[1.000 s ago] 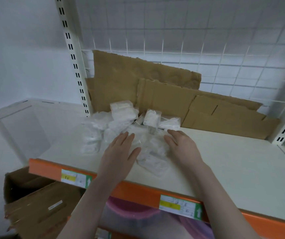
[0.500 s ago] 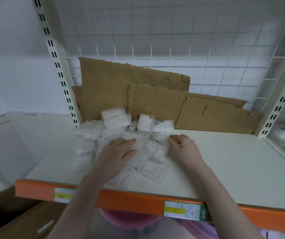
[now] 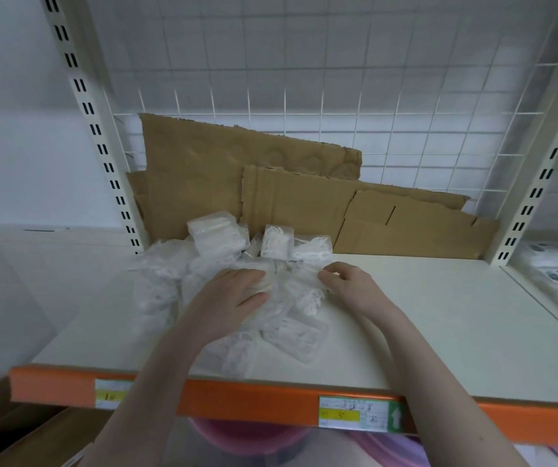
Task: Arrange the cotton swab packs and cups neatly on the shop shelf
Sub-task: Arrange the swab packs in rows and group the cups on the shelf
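Packs (image 3: 237,291) heaped loosely on the shelf's (image 3: 439,332) left side, against cardboard (image 3: 304,203). Left hand (image 3: 234,294) flat on the heap, fingers straight; right hand (image 3: 348,284) curled, pinching a pack at the heap's right edge.

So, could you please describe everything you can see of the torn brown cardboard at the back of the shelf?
The torn brown cardboard is several flat corrugated sheets with ragged edges, overlapping and standing upright against the white wire grid back panel. Their lower edges rest on the white shelf board. The heap of clear plastic packs lies in front of them on the left.
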Demonstrator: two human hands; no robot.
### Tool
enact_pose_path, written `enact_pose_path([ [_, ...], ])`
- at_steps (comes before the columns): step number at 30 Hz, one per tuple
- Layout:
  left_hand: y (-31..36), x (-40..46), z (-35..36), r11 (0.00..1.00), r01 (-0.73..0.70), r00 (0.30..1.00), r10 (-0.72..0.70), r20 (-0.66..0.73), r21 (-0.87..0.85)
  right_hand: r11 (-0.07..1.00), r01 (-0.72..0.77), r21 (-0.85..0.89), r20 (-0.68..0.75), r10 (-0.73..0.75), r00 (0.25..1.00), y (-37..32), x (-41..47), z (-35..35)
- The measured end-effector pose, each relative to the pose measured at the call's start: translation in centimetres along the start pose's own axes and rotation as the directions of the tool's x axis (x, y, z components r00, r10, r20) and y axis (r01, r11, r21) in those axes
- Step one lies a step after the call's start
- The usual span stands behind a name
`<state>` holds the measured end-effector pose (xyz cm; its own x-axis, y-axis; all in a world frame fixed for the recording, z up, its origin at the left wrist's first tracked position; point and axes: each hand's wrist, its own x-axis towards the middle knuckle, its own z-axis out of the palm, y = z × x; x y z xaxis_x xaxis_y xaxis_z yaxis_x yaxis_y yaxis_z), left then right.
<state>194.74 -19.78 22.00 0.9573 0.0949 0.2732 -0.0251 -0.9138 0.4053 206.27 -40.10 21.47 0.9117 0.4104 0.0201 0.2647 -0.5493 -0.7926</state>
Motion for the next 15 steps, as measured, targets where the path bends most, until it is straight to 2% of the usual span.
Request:
enact_pose_path([
  [4, 0.0, 0.5, -0.4, 1.000, 0.009, 0.999, -0.009, 0.033, -0.009, 0.999, -0.015, 0.039, 0.060, 0.013, 0.998, 0.0, 0.7, -0.3],
  [9, 0.0, 1.1, -0.9, 0.997, 0.057, 0.995, -0.052, 0.090, -0.046, 1.000, 0.011, 0.016, 0.044, -0.011, 0.999, 0.6, 0.7, -1.5],
  [15, 0.2, 1.4, -0.9, 0.996, 0.073, 0.995, -0.069, 0.077, -0.050, 0.966, 0.056, -0.251, 0.057, -0.043, 0.997, 2.0, -0.5, -3.8],
])
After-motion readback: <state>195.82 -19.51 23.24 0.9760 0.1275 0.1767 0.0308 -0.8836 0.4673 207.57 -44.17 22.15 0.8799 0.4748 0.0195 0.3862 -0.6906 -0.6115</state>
